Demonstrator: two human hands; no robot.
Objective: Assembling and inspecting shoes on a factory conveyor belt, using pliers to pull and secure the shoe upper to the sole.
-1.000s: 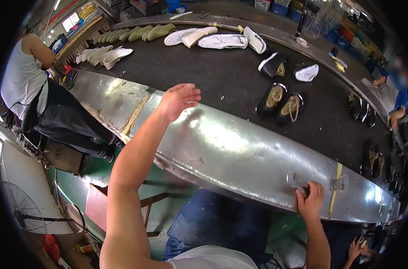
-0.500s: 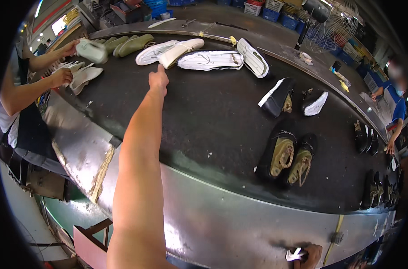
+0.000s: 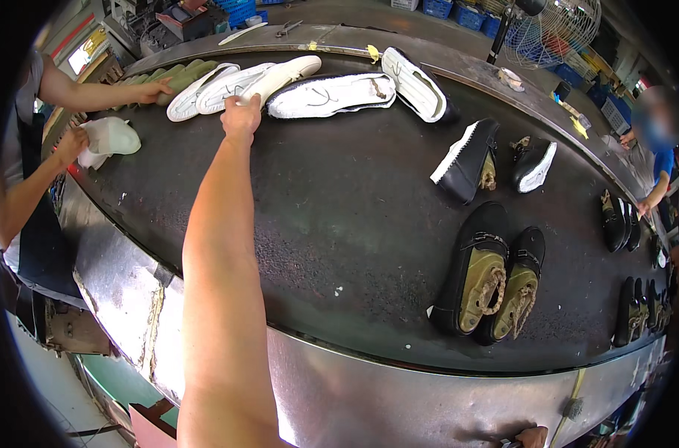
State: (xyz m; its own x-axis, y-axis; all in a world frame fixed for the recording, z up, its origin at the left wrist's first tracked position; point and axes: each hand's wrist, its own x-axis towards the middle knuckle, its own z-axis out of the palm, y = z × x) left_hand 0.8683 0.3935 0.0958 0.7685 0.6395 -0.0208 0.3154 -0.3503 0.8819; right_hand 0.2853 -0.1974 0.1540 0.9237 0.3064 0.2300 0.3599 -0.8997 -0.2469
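My left hand (image 3: 241, 117) reaches out to the far side of the dark work surface, fingers closed on the near end of a cream-white shoe sole (image 3: 289, 77). Left of it, two white shoe soles (image 3: 221, 89) overlap, insides up. To its right lies a white-lined shoe sole (image 3: 332, 97), with another sole (image 3: 414, 86) standing at an angle. At the lower edge my right hand (image 3: 532, 437) is mostly cut off. Its fingers are curled around something dark that I cannot make out.
A co-worker's hands (image 3: 154, 90) at left touch olive shoe lasts (image 3: 186, 76) and hold a white sole (image 3: 115, 138). Black shoes on lasts (image 3: 474, 280) stand at right. A metal ledge (image 3: 339, 373) runs along the front. Another person works far right beyond a fan (image 3: 556, 37).
My left hand has gone from pointing near the cream sole to gripping its end. Another white sole now shows on the left. The co-worker has moved one hand to the lasts. My right hand sits lower.
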